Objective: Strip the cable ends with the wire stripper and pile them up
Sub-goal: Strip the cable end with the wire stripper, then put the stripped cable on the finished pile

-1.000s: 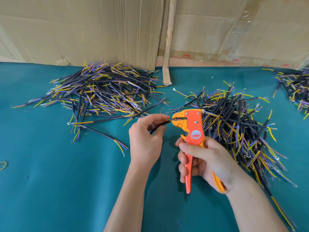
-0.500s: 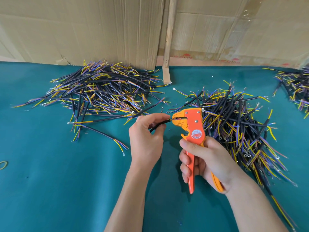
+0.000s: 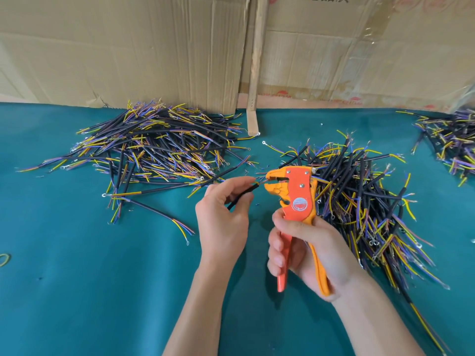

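The cable (image 3: 240,197) sat mid-bench, pinched in the left hand (image 3: 222,222), its fine cores at the wire stripper (image 3: 295,191) mouth. The right hand (image 3: 305,255) gripped the handles. A shallow feed risked nicked strands; a loose pinch could let it slip.

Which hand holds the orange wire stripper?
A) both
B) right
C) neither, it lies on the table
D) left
B: the right hand grips the handles of the orange wire stripper, while the left hand pinches the black sheathed cable at its head.
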A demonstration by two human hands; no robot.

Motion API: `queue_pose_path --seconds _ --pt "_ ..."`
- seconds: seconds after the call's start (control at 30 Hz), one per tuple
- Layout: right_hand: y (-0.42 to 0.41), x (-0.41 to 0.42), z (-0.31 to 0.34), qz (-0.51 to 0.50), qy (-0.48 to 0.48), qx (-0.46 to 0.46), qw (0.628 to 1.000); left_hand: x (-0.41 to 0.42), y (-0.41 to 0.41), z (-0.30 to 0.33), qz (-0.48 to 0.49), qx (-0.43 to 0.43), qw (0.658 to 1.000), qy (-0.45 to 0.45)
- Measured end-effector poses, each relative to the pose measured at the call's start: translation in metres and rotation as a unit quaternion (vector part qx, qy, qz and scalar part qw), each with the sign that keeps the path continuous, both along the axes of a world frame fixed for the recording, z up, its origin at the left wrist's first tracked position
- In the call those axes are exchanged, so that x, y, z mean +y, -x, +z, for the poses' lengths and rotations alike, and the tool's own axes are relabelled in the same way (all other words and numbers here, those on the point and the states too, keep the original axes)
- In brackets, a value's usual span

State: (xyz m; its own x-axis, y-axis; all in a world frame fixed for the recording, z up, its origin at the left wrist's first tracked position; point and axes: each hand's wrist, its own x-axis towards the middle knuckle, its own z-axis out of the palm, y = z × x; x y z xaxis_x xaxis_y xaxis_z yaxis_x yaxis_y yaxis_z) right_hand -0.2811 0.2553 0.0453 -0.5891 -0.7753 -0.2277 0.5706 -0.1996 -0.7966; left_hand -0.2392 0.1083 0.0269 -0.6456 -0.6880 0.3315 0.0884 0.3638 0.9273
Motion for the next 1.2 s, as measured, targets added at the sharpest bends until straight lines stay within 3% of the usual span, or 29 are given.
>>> queue_pose_path --seconds 0.27,0.4,0.53,0.63,0.73,0.8,0.93,1.1,1.2 --pt "0.008 -0.002 -0.008 -0.114 0.007 -0.087 0.99 0.0 -0.005 0.023 0.029 0.054 0.997 -0.055" --pt "0.003 -0.006 -0.009 -0.064 -0.003 -0.09 0.994 0.007 0.014 0.067 0.003 0.072 0.995 -0.072" --pt "-0.008 -0.014 -0.008 -0.004 -0.031 -0.053 0.998 0.025 0.065 0.108 -0.042 0.053 0.997 -0.033" --pt "-0.017 -0.022 -0.006 0.023 -0.044 -0.074 0.996 0.041 0.095 0.118 -0.114 -0.032 0.989 0.093" --pt "-0.019 -0.022 -0.004 0.045 -0.034 -0.103 0.993 0.016 0.107 0.107 -0.144 -0.173 0.934 0.279" --pt "-0.019 -0.021 -0.003 0.043 -0.02 -0.107 0.993 -0.025 0.106 0.097 -0.118 -0.252 0.9 0.335" --pt "-0.013 -0.017 -0.003 -0.012 -0.012 -0.098 0.995 -0.118 0.09 0.074 -0.031 -0.399 0.861 0.314" --pt "0.003 -0.01 -0.008 -0.116 -0.009 -0.078 0.99 -0.168 0.092 0.047 -0.061 -0.419 0.868 0.259" --pt "0.008 -0.005 -0.01 -0.149 0.005 -0.092 0.985 -0.165 0.11 0.042 -0.054 -0.464 0.842 0.271"
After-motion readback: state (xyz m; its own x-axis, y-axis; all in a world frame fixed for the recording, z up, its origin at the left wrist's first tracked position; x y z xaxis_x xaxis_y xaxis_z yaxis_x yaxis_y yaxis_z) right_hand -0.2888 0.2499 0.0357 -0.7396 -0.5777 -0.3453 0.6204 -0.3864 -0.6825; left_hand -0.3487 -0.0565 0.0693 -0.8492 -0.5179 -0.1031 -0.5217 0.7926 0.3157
